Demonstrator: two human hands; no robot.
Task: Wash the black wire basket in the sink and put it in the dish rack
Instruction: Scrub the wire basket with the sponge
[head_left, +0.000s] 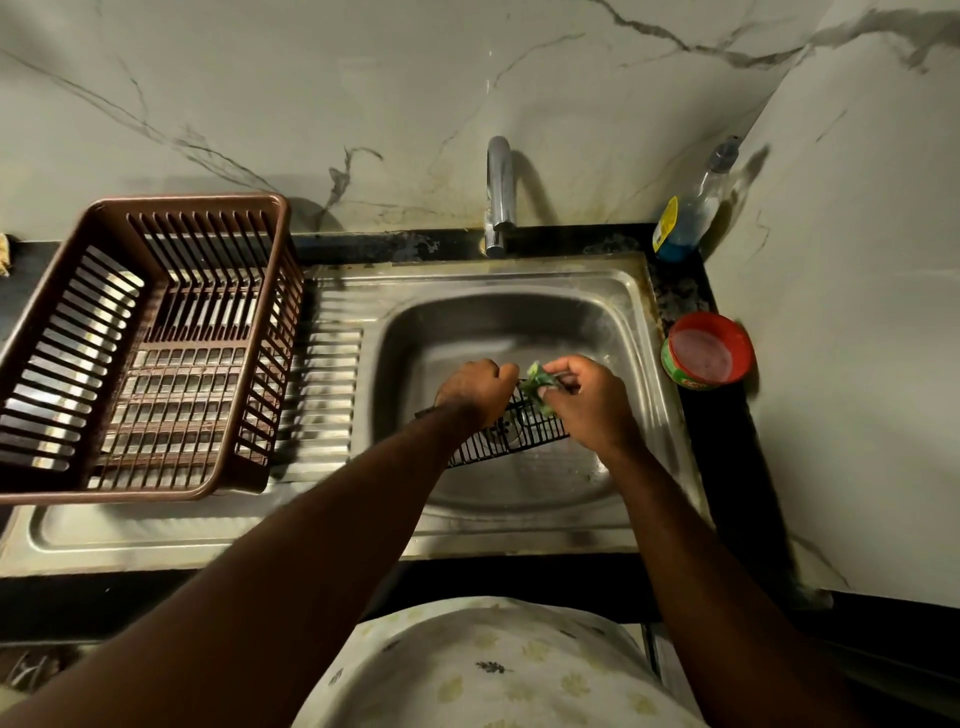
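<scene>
Left hand (475, 387) fisted, fingers curled round far rim of black wire basket (511, 434). Basket held over sink (519, 312) bowl, tilted, most of its mesh stretching toward person from grip. Right hand (589, 397) just right of left grip, fingers pinching green scrub pad (537, 384); pad pressed on basket rim between both hands. Faucet (500, 195) beyond both hands, no water visible. Brown dish rack (150, 343) well left of left hand, on drainboard. Soap bottle (691, 210) and red tub (709, 351) right of right hand.
</scene>
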